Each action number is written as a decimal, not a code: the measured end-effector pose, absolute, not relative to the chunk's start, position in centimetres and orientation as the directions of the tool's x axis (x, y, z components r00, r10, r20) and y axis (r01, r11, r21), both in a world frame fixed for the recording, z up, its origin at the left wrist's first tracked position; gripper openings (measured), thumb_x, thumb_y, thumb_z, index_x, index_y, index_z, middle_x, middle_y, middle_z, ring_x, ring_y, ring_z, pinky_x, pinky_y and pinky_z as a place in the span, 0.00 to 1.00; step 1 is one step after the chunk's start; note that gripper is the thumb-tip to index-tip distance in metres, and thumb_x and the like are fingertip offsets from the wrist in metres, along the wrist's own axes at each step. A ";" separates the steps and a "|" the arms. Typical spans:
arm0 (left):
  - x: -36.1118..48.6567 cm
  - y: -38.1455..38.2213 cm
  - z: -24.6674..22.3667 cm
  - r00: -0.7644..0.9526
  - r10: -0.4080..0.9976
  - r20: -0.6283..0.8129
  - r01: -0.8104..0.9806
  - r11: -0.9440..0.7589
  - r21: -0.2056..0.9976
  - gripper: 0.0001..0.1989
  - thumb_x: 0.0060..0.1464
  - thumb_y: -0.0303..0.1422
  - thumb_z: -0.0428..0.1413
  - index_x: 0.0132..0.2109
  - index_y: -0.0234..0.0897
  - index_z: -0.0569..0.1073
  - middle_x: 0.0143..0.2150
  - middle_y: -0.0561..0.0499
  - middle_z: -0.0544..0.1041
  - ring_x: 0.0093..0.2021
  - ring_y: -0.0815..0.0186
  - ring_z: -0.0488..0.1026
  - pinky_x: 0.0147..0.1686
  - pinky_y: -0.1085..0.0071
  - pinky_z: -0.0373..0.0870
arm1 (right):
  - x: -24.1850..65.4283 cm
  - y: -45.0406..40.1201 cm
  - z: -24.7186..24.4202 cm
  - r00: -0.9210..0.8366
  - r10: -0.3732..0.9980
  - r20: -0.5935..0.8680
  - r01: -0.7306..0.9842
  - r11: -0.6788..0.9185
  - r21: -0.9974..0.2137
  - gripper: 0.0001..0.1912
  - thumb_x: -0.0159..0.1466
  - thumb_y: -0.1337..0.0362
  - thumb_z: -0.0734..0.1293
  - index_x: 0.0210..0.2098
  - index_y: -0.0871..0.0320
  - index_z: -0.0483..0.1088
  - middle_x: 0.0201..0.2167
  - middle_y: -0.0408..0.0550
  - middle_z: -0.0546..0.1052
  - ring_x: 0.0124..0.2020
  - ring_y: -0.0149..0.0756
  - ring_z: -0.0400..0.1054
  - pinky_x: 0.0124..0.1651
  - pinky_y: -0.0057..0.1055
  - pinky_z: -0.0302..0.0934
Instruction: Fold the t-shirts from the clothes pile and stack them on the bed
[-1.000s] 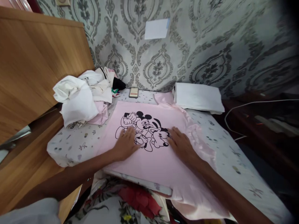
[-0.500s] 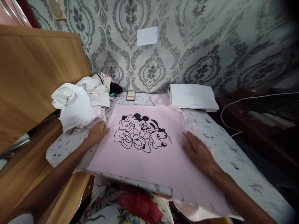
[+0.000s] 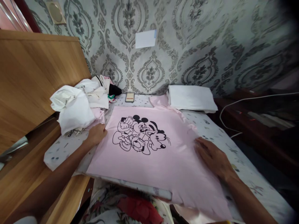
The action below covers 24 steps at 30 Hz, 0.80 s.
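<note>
A pink T-shirt [image 3: 130, 165] with a black line print of cartoon characters lies spread over a flat board, whose pale front edge [image 3: 149, 189] shows below the cloth. At the shirt's left edge, my left hand [image 3: 97, 134] is closed on the fabric; its fingertips are partly hidden. My right hand [image 3: 213, 157] rests flat on the shirt's right side, fingers stretched out and close together. Small creases run from the print toward that hand. Part of the shirt hangs over the front edge of the table.
A heap of white clothes [image 3: 74, 107] lies at the back left beside a wooden panel [image 3: 37, 84]. Folded white cloth [image 3: 192, 97] sits at the back right, and a small framed card [image 3: 130, 97] stands near the wall. A white cable [image 3: 224, 119] runs at the right.
My right hand has slid right and slightly toward me along the shirt, and the cloth there is drawn outward. My left hand stays at the left edge.
</note>
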<state>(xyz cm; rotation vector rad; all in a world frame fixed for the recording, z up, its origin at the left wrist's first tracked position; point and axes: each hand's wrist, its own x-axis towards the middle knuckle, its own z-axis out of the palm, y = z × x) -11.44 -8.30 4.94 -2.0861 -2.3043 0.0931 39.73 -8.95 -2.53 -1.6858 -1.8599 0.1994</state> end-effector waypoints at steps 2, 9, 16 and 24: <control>-11.5 -8.2 5.0 -0.103 0.994 -0.019 0.990 0.101 -0.096 0.13 0.60 0.31 0.46 0.38 0.35 0.75 0.45 0.40 0.80 0.47 0.54 0.76 0.40 0.65 0.68 | 40.4 -8.9 -3.2 -0.023 0.927 0.374 0.859 0.210 -0.466 0.22 0.65 0.48 0.60 0.49 0.52 0.76 0.55 0.58 0.77 0.57 0.62 0.71 0.58 0.60 0.67; -9.7 -8.4 6.4 -0.131 0.991 -0.028 0.974 0.123 -0.191 0.18 0.62 0.30 0.44 0.50 0.27 0.75 0.51 0.31 0.77 0.52 0.43 0.74 0.44 0.54 0.72 | 40.0 -9.2 -3.5 -0.026 0.922 0.387 0.893 0.195 -0.405 0.25 0.67 0.47 0.56 0.49 0.55 0.75 0.56 0.57 0.77 0.58 0.57 0.70 0.62 0.58 0.64; 0.0 -10.1 4.6 0.383 0.924 0.008 0.898 -0.374 0.233 0.31 0.69 0.36 0.41 0.73 0.28 0.47 0.74 0.34 0.52 0.73 0.52 0.52 0.68 0.55 0.57 | 39.8 -9.5 -2.8 -0.024 0.939 0.344 0.894 0.174 -0.412 0.26 0.68 0.46 0.55 0.52 0.54 0.73 0.55 0.59 0.77 0.57 0.61 0.70 0.58 0.59 0.66; -2.5 -8.0 0.2 0.270 0.962 -0.032 0.948 -0.260 0.185 0.38 0.67 0.48 0.40 0.73 0.25 0.47 0.75 0.31 0.44 0.75 0.49 0.38 0.71 0.47 0.44 | 40.0 -9.3 -3.4 -0.027 0.935 0.354 0.892 0.183 -0.414 0.26 0.68 0.48 0.56 0.52 0.57 0.73 0.56 0.59 0.76 0.58 0.59 0.69 0.61 0.59 0.62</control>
